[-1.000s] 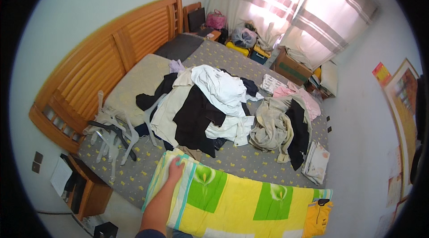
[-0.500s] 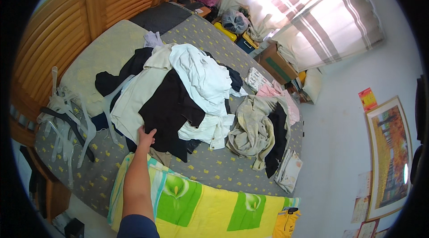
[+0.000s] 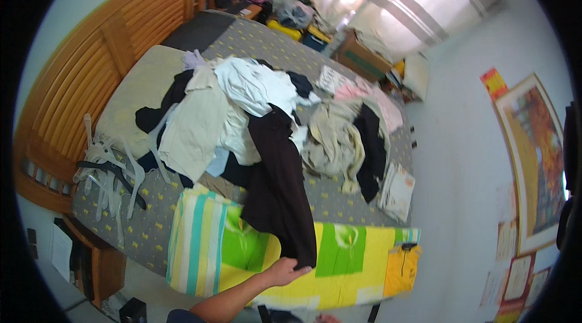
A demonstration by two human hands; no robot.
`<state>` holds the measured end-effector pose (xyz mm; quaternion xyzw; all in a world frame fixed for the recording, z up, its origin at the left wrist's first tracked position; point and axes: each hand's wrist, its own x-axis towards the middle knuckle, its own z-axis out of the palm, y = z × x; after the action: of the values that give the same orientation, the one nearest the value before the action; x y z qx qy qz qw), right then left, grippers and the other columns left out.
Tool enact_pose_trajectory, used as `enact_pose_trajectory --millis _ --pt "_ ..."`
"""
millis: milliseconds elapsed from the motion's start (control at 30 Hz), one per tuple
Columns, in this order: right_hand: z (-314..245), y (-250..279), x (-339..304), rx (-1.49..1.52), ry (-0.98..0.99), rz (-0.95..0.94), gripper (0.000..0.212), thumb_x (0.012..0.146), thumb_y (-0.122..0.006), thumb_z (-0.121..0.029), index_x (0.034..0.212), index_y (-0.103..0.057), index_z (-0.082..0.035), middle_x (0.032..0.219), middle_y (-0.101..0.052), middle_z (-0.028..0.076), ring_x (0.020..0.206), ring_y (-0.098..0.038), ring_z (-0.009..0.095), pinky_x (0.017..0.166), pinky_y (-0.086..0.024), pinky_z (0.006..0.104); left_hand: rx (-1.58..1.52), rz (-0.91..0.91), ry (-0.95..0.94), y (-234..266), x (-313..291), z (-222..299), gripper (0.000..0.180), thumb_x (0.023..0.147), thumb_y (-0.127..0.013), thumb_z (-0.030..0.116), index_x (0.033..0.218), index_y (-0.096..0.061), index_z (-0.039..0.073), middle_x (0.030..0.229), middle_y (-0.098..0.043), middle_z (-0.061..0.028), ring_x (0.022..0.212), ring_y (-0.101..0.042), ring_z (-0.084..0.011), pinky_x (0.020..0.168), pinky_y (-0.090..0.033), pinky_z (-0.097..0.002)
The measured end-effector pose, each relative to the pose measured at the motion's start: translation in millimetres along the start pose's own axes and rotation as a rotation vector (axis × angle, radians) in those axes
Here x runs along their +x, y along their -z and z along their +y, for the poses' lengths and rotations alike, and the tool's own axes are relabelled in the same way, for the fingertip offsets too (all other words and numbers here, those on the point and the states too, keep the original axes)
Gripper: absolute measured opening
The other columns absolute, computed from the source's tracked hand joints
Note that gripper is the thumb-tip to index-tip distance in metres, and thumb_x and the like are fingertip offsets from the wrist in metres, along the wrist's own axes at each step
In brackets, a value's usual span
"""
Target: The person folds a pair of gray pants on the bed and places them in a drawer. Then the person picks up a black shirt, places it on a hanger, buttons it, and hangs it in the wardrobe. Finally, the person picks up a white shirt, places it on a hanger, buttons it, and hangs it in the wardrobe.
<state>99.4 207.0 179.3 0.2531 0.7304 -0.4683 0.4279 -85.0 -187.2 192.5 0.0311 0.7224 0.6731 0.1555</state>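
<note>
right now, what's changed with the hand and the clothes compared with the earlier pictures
The left hand has left the yellow-green quilt, gripped the dark brown garment and drawn it off the clothes pile toward the person, its near end now over the quilt. The hangers and grey bundle look unmoved.

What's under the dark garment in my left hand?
The lower part of the dark garment, held by your left hand, crosses the quilt, which shows on both sides. White clothes edge its upper part. Whatever it directly covers is hidden.
</note>
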Motion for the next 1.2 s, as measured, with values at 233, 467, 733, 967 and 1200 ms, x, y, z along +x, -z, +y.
enact_pose_trajectory --millis 233,467,733,967,1200 --pt "-29.0 48.3 117.2 0.546 -0.141 -0.225 0.06 0.103 -0.054 -0.048 0.144 -0.043 -0.005 0.136 -0.057 0.018 0.115 -0.064 0.035 0.092 -0.055 0.047 0.365 -0.542 0.148 -110.7 -126.1 15.4 0.066 0.096 -0.056 0.063 0.076 -0.062 0.001 0.074 -0.064 -0.0225 0.075 -0.066 -0.0411 0.066 -0.049 -0.0496" --pt "-33.3 81.6 236.4 0.521 -0.202 -0.201 0.072 0.099 -0.059 -0.055 0.151 -0.038 -0.012 0.141 -0.051 0.014 0.124 -0.057 0.034 0.096 -0.052 0.0488 0.453 -0.214 0.655 -196.4 -195.2 15.5 0.064 0.096 -0.056 0.061 0.081 -0.069 0.001 0.08 -0.068 -0.0239 0.082 -0.067 -0.0438 0.073 -0.052 -0.0488" --pt "-97.4 -6.4 231.4 0.493 -0.042 -0.229 0.027 0.099 -0.061 -0.031 0.12 -0.055 -0.016 0.102 -0.063 0.001 0.076 -0.062 0.018 0.071 -0.055 0.0391 0.039 -0.248 1.036 -147.1 -339.4 65.4 0.036 0.095 -0.065 0.034 0.099 -0.072 -0.001 0.085 -0.07 -0.0202 0.084 -0.067 -0.0383 0.077 -0.052 -0.0431" --pt "-48.0 -26.9 235.7 0.29 -0.004 -0.193 0.029 0.094 -0.068 -0.016 0.12 -0.055 -0.01 0.095 -0.065 0.008 0.061 -0.061 0.018 0.055 -0.053 0.0321 0.707 0.364 0.519 -152.0 -328.8 -76.9 0.043 0.09 -0.075 0.026 0.126 -0.066 0.004 0.119 -0.065 -0.0192 0.097 -0.068 -0.0347 0.085 -0.056 -0.0378" --pt "-81.8 -20.2 232.5 0.364 0.065 0.101 0.067 0.09 -0.078 -0.026 0.144 -0.045 -0.004 0.104 -0.068 0.011 0.072 -0.065 0.018 0.061 -0.055 0.0329 0.319 0.305 0.404 -170.0 -181.8 -58.0 0.043 0.09 -0.074 0.026 0.126 -0.065 0.003 0.125 -0.063 -0.0164 0.097 -0.067 -0.0271 0.085 -0.056 -0.0363"
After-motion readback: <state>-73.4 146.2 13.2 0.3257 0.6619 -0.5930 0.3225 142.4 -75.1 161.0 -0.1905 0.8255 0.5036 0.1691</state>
